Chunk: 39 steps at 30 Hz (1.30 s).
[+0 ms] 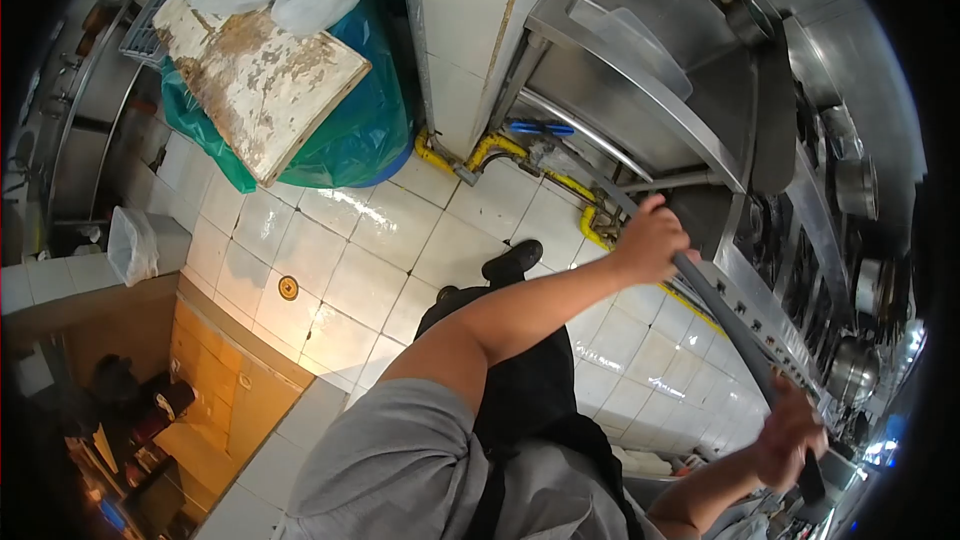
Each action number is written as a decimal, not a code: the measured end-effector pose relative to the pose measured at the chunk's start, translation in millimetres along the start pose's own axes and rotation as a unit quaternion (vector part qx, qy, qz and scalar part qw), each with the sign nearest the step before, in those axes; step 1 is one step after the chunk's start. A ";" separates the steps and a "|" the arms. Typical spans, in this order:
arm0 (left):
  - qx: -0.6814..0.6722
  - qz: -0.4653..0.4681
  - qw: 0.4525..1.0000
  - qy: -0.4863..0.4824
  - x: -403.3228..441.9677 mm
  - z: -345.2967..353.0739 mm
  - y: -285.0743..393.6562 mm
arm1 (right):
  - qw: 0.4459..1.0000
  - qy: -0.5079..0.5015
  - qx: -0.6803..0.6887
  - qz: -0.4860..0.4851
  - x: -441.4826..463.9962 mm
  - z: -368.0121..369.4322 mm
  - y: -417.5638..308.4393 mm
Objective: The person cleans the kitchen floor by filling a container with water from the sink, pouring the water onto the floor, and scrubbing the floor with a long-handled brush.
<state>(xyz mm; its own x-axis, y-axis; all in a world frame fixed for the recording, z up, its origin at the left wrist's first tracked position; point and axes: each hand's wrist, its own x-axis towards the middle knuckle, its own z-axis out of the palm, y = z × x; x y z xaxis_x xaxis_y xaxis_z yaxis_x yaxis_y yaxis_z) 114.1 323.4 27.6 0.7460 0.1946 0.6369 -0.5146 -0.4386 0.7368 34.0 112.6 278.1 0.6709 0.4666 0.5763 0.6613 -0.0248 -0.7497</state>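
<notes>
A long grey pole (pixel 735 325) slants from the lower right toward the floor under the steel counter. My left hand (pixel 652 240) is wrapped around its middle. Nearer its upper end, my right hand (pixel 790 435) is closed around the same pole. At the far end, by the wall corner, a blue head (pixel 541 127) lies low near the floor. Whether it is a brush or a squeegee, I cannot tell. Yellow pipes (pixel 497 147) run close beside it along the foot of the wall.
The steel counter (pixel 640 70) and cooking range (pixel 750 310) line the right side, with pots beyond. Left of the wall stands a green-bagged bin (pixel 340 140) under a worn board (pixel 262 85). Wet white tiles (pixel 370 260) cover the floor, with a round drain (pixel 288 287).
</notes>
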 end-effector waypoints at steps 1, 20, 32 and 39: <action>-0.005 0.001 1.000 -0.004 -4.9 -3.1 21.8 | 0.997 -0.026 0.073 -0.019 -17.8 -40.1 -18.6; 0.207 -0.278 0.916 -0.204 -270.6 -130.5 -87.1 | 0.903 0.040 0.284 0.320 -102.9 94.1 26.9; 0.102 -0.187 0.886 -0.413 -214.7 93.0 -7.2 | 0.934 0.196 0.175 0.244 -184.5 -72.0 -26.9; 0.235 -0.178 0.815 -0.498 -271.2 147.9 -109.2 | 0.840 0.347 0.270 0.318 -346.2 -70.7 94.9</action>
<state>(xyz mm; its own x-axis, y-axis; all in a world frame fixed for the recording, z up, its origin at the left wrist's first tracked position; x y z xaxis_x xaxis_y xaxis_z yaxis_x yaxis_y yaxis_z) 30.5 188.8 -259.2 0.9066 -0.3229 -0.2717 -0.1453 -0.8432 0.5175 -111.7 -113.7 30.4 0.9888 -0.1216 -0.0870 -0.0286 0.4172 -0.9084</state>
